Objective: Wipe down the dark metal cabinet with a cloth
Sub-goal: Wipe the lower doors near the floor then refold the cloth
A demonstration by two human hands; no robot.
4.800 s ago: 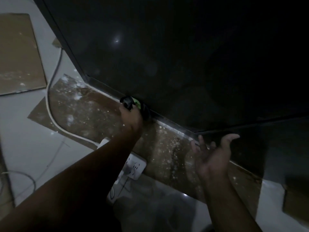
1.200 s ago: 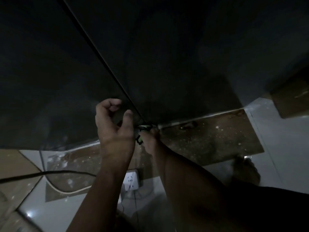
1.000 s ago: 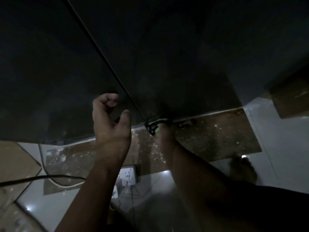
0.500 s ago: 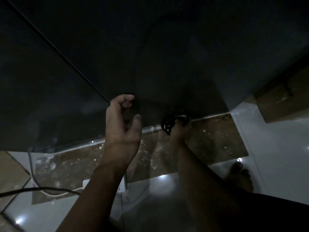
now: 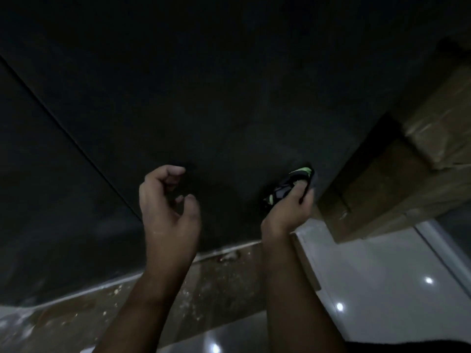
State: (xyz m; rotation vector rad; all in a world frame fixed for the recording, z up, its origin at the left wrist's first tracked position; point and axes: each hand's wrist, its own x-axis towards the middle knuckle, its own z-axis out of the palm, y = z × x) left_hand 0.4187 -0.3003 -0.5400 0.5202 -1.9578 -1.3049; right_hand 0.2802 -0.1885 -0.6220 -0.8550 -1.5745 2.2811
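Dark cabinet [image 5: 229, 98], cloth [image 5: 293, 184] in right hand [image 5: 289, 212]

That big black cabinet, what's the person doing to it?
A person is wiping the dark metal cabinet. Their right hand holds a bunched dark cloth with green patches against the cabinet's front, low down near its right edge. Their left hand is raised beside it, fingers loosely curled, holding nothing. Speckled brown cardboard lies on the floor below.

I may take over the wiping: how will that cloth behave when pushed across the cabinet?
The cloth looks floppy: it bunches in folds under the right hand. It is probably light, since one hand alone holds it up. Pressed on the flat cabinet, it should slide rather than roll, though it may crumple more.
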